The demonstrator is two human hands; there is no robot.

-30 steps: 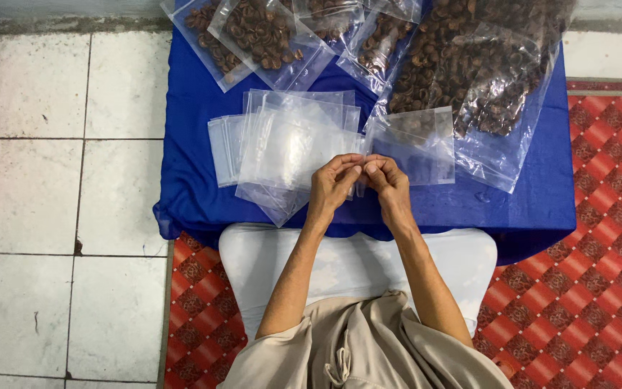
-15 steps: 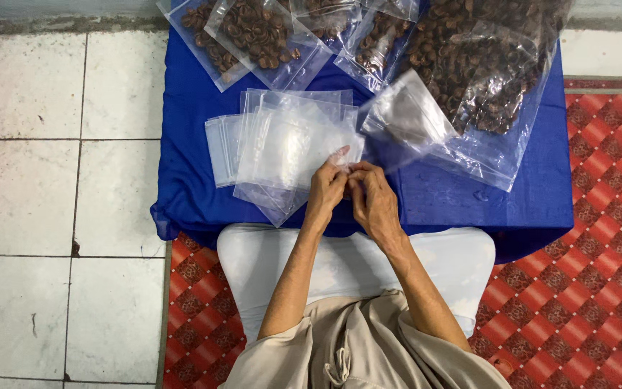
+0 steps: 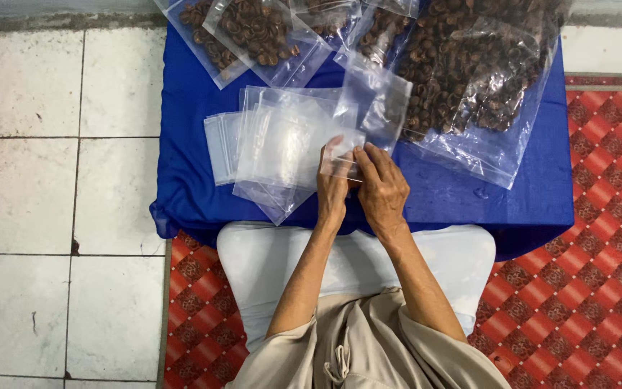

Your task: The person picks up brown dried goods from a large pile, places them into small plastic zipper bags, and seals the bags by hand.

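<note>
Blue cloth [image 3: 196, 180], both hands' fingers [image 3: 360, 160] pinched shut on empty clear bag [image 3: 372, 97] (angled upward).

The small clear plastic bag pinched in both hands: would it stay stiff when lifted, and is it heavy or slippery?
The small clear plastic bag is probably floppy: it bends upward from where the left hand and right hand pinch its lower edge. It looks empty, so likely very light. Its glossy film, like the stack of clear bags, may slide easily.
</note>
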